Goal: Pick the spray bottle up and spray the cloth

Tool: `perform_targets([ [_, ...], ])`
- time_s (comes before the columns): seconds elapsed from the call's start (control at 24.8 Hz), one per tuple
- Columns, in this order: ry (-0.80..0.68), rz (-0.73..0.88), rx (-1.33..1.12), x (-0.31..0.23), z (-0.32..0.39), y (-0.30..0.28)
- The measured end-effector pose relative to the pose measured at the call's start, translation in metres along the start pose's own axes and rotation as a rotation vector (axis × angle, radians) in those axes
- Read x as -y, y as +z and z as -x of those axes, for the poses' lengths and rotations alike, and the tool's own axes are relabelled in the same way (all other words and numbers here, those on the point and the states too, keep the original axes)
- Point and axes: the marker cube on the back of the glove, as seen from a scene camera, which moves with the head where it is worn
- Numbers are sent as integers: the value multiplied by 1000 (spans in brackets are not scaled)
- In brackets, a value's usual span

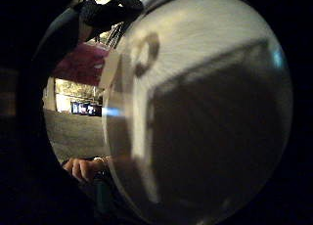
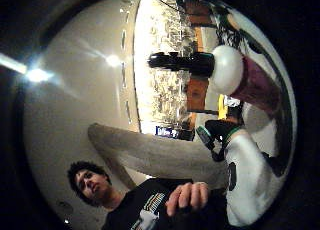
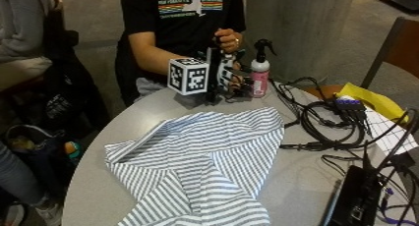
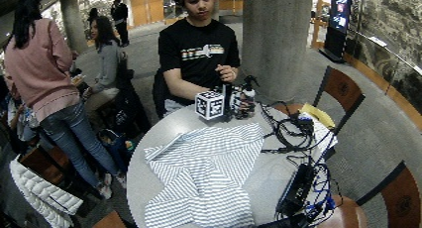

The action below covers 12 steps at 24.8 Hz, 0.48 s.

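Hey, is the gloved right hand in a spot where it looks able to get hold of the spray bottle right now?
Probably yes. The gloved right hand is right beside the spray bottle, which stands upright near the table edge. Nothing sits between them; the striped cloth and cables lie clear of it.

One spray bottle (image 3: 260, 72), one striped cloth (image 3: 203, 162).

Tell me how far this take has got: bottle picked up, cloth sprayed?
Nothing looks finished. The spray bottle stands upright on the table, beyond the striped cloth. In hand: the gloved right hand is beside the bottle, which fills its little-finger palm view; whether the fingers have closed on it cannot be seen. Left: lifting it and spraying the cloth.
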Motion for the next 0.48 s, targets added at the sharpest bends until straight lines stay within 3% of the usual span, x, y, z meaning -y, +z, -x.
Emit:
perform_targets([
  [0.2, -20, -141, -303, -50, 3, -73],
  [0.48, 69, -330, -623, -104, -16, -146],
])
